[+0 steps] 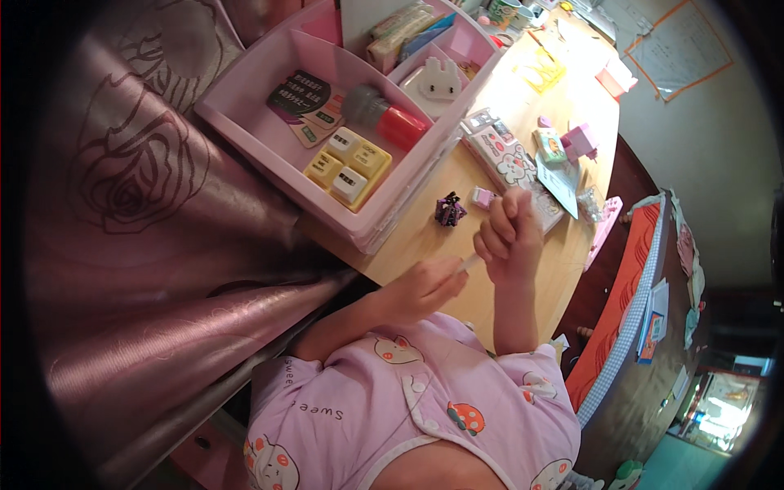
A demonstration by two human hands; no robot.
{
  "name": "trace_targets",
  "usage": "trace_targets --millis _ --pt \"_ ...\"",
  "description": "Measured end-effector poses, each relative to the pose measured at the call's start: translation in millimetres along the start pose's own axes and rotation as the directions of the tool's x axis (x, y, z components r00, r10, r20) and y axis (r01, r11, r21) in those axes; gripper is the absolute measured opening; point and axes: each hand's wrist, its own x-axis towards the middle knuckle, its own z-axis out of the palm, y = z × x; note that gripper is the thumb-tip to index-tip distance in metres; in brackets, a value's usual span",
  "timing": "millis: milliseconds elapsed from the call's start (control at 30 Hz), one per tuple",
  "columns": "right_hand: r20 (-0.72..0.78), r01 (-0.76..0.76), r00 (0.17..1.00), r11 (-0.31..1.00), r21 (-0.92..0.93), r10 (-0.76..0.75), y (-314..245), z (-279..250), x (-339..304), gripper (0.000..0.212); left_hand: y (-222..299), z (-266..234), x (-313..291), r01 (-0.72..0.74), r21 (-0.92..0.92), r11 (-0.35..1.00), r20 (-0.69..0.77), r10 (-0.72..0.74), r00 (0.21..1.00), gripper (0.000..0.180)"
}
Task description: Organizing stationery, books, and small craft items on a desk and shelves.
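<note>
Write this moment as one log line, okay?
left hand: pinching thin white thing | right hand: curled at its other end | nearby: purple-black ornament, pink organizer

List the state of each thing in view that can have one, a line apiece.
White stick: between the hands, blurred
Left hand: fingers closed on the white stick
Right hand: fingers curled in; grip on the stick unclear
Pink box: open on top, partly filled
Red-and-grey tube: lying on its side
Yellow button block: buttons up
Curtain: hanging in folds
</note>
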Motion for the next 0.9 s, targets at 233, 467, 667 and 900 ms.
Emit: trace_targets --millis 233,467,667,900 --pt "0.178 0.457 0.743 0.294 -0.840 -0.646 36 -9 8 0.023 1 -20 4 -0.404 0.093 0.910 -0.244 0.414 0.877 0.030" --pt "0.240 0.388 0.718 0.089 -0.917 -0.653 46 -19 -24 0.007 -15 -16 32 -0.467 -0.733 0.494 -0.346 0.319 0.882 0.032" --pt "0.532 0.430 0.734 -0.318 -0.845 -0.421 31 -28 -37 0.011 -31 2 53 -0.309 -0.853 0.421 -0.307 0.075 0.949 0.039" --pt "0.475 0.482 0.869 -0.448 -0.753 0.137 -16 -16 -42 0.009 -67 8 58 -0.231 0.065 0.971 -0.327 0.240 0.914 0.027"
